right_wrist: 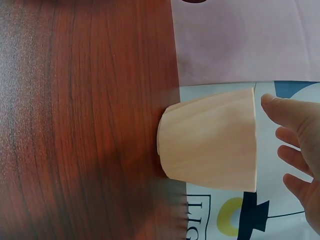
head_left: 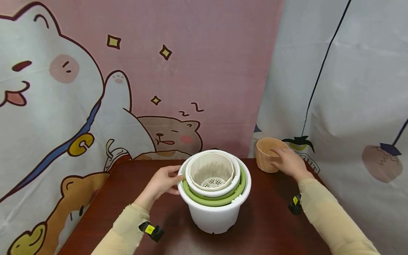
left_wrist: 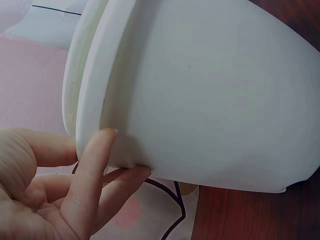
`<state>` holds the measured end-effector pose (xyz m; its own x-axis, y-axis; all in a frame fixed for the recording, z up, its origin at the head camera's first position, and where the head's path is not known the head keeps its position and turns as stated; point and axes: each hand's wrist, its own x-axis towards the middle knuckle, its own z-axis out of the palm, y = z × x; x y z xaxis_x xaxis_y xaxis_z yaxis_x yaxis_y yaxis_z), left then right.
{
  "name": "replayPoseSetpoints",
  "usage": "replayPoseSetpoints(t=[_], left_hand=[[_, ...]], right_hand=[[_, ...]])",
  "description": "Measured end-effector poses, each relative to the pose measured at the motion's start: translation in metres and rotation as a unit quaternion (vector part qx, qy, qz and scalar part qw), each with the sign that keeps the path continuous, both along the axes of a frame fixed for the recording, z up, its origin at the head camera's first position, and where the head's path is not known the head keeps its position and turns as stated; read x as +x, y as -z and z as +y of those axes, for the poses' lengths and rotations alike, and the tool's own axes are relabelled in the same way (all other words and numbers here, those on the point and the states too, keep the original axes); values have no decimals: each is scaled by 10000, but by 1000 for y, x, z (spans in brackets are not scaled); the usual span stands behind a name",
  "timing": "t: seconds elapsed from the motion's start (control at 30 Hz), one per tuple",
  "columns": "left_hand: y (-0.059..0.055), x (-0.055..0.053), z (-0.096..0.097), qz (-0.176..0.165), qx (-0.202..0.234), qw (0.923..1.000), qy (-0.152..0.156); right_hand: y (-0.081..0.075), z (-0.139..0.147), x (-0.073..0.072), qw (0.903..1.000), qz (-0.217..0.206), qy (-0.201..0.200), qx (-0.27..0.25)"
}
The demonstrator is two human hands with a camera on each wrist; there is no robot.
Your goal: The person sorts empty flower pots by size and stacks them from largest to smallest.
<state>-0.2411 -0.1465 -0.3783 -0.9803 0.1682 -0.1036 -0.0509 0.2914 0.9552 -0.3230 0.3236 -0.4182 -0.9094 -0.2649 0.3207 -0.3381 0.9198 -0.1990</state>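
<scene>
A large white flowerpot (head_left: 214, 217) stands upright on the table with smaller pots nested inside. Within it sit a green pot (head_left: 208, 203), a white pot (head_left: 211, 193) and a cream pot (head_left: 211, 164) with a perforated, stained bottom. My left hand (head_left: 165, 181) pinches the large pot's rim at its left side; the left wrist view shows the thumb against the outer wall (left_wrist: 200, 100). At the back right is an upright wood-coloured pot (right_wrist: 212, 142). Just above its rim hovers my right hand (right_wrist: 300, 140), fingers spread and apart from it.
The dark red-brown wooden table (head_left: 264, 219) carries the pots. Behind it hangs a pink and white cloth (head_left: 207, 81) printed with cartoon animals, close to the back edge. Pale cloth (head_left: 360, 117) also hangs along the right. Each wrist wears a small black device.
</scene>
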Motion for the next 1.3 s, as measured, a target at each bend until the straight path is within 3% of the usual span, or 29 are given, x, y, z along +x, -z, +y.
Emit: replayPoseSetpoints(t=[0.47, 0.77, 1.03, 1.3], left_hand=[[0, 2, 0, -17, 17, 10000, 39], [0, 1, 0, 40, 16, 10000, 77], [0, 2, 0, 73, -19, 9999, 75], [-1, 1, 1, 79, -26, 9999, 67]], right_hand=[[12, -3, -12, 9988, -277, 315, 249], [15, -3, -16, 9970, -670, 272, 259], [17, -6, -13, 9949, -907, 345, 259], [22, -5, -11, 9970, -633, 316, 312]])
